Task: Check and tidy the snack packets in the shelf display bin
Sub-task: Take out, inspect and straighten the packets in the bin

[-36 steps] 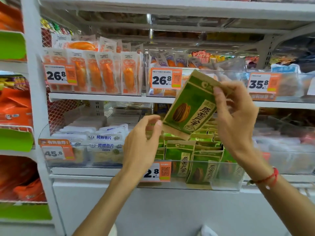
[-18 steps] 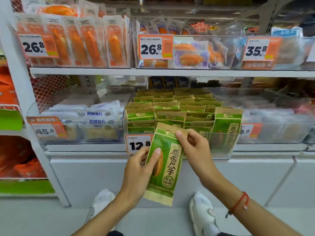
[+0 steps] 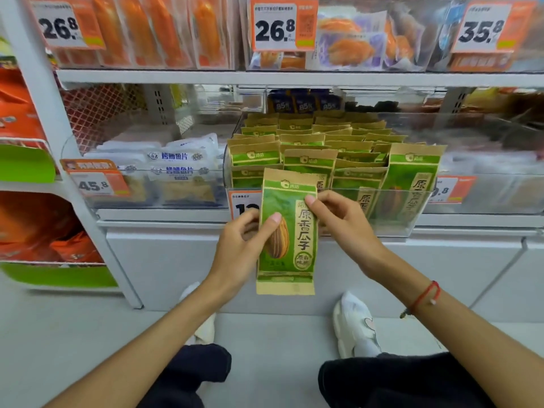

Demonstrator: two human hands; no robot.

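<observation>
A green and tan sunflower seed packet (image 3: 290,260) hangs upright in front of the clear display bin (image 3: 394,222), held by both hands. My left hand (image 3: 244,245) pinches its left edge with the thumb on the seed picture. My right hand (image 3: 341,222) pinches its upper right edge. The bin holds several rows of the same green packets (image 3: 321,142), standing mostly upright; one packet (image 3: 412,178) leans at the front right corner.
A bin of white fish-snack packets (image 3: 176,169) sits to the left, with an orange 45.8 price tag (image 3: 94,181). Orange packets (image 3: 153,28) fill the shelf above. A white cabinet (image 3: 164,260) lies below the shelf. My white shoes (image 3: 356,322) stand on the grey floor.
The packet came down from in front of the upper shelf to below the bin's front and turned upright. Both hands followed it, and the view tilted down and moved closer.
</observation>
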